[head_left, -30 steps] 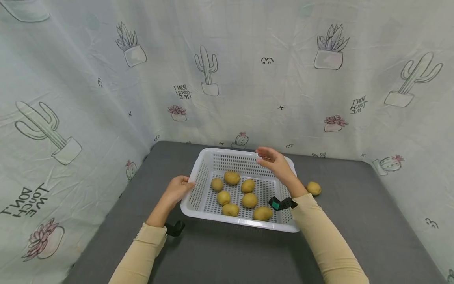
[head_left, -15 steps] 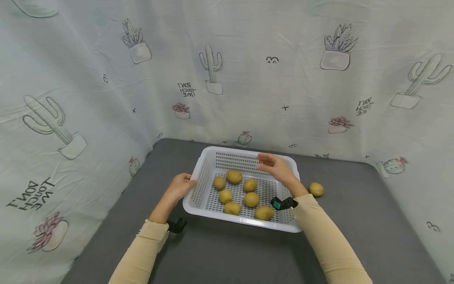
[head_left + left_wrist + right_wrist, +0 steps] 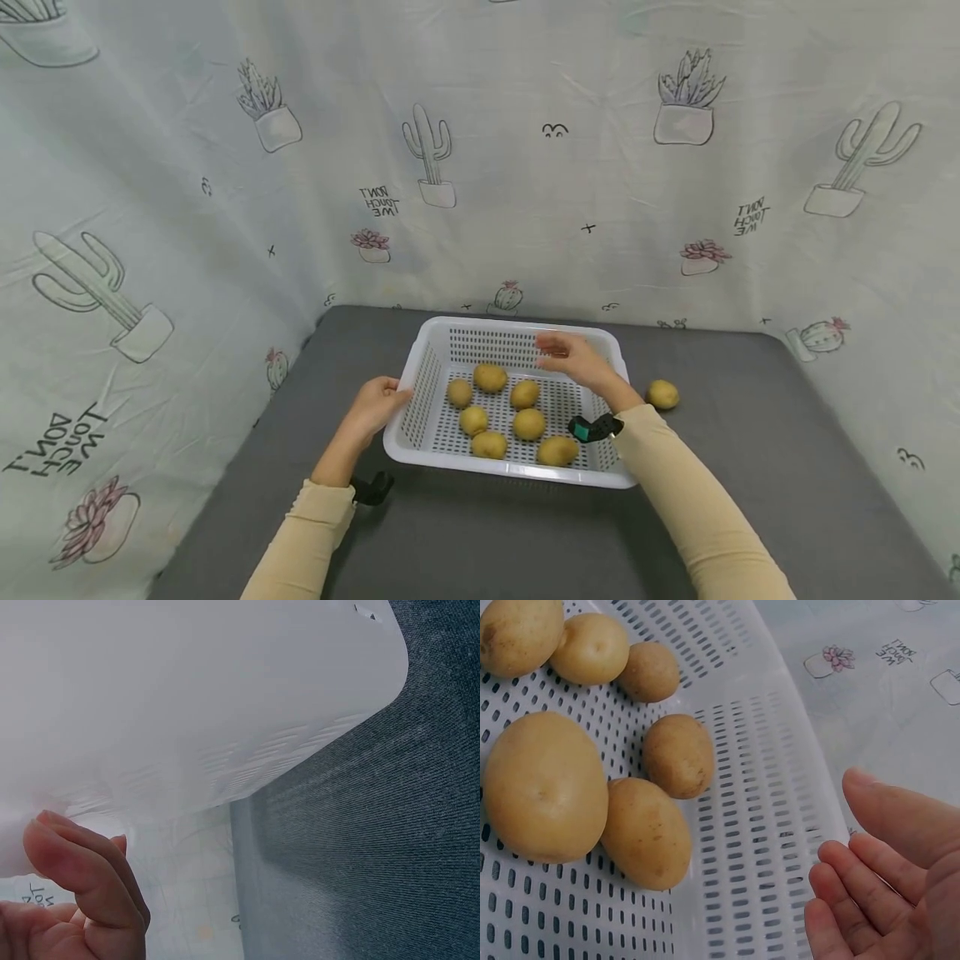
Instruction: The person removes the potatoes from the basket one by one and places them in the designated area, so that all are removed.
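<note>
A white perforated plastic basket (image 3: 517, 472) stands on the table with several potatoes (image 3: 529, 424) lying on its floor. My left hand (image 3: 375, 405) grips the basket's left rim, thumb on top; in the left wrist view its curled fingers (image 3: 82, 862) are at the basket's edge. Over the back right part of the basket hovers my right hand (image 3: 573, 360), holding nothing. The right wrist view shows its fingers (image 3: 855, 885) loosely bent and the thumb apart, beside the basket's wall (image 3: 750, 825) and away from the potatoes.
One loose potato (image 3: 663, 394) lies on the dark grey table (image 3: 480, 542), right of the basket and close to the right forearm. A pale curtain (image 3: 510, 167) printed with cacti hangs behind the table and along its sides.
My right hand has come down slightly, from level with the far rim to just below it in the head view. The left hand keeps its hold; the head view has shifted a little.
</note>
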Tool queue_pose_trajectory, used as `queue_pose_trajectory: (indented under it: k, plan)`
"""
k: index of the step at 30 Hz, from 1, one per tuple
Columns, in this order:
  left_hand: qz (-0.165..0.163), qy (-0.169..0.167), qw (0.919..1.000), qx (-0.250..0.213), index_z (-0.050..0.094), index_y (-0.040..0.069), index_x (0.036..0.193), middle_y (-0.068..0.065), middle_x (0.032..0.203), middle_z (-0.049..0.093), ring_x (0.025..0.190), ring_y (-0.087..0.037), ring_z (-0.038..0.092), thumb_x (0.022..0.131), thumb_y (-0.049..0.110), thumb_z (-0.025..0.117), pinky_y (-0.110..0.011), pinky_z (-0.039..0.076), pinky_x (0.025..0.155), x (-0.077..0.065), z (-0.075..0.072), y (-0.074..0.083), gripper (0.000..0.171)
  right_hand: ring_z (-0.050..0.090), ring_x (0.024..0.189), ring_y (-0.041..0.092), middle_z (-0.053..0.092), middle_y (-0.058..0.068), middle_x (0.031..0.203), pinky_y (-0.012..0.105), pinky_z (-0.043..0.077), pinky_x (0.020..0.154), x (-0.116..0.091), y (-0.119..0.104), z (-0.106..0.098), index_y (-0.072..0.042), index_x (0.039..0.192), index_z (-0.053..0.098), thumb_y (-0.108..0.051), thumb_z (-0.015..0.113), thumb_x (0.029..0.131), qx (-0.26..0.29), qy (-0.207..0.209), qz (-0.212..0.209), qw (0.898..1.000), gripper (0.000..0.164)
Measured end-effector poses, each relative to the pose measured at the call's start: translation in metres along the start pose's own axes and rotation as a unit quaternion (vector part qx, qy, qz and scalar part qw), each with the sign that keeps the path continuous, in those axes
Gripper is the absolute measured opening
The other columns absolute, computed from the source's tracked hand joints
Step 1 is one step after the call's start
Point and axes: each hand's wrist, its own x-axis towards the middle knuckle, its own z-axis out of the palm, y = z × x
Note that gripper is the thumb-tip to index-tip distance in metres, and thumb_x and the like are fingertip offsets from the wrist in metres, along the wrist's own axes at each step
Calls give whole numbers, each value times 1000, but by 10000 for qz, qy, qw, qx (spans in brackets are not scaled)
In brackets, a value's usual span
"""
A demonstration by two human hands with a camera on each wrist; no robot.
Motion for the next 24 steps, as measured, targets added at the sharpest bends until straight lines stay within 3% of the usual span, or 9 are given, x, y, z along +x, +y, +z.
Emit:
queue_pose_trajectory:
  k: [6, 13, 24]
  plan:
    - [-3, 12, 10000, -11, 51, -10, 119, -25, 102, 65, 81, -22, 66, 95, 15, 54, -35, 54, 69, 0, 1, 0, 34, 46, 127, 39, 50, 22, 137, 52, 34, 106, 3, 4, 2, 3, 137, 45, -12, 61, 92, -148, -239, -49, 9996, 51]
    - [34, 6, 10000, 4, 50, -11, 119, -26, 103, 64, 82, -22, 66, 96, 14, 53, -35, 53, 70, 0, 0, 1, 35, 45, 128, 36, 50, 17, 139, 50, 37, 104, 10, 6, 5, -1, 138, 45, -18, 66, 89, -179, -590, 335, 9975, 56]
    - [41, -8, 10000, -6, 50, -11, 119, -27, 103, 65, 83, -24, 67, 95, 14, 52, -35, 54, 70, -1, 0, 0, 34, 40, 132, 38, 48, 19, 140, 51, 32, 108, 15, 7, 12, -1, 137, 45, -6, 68, 84, -145, -1341, 700, 9884, 58]
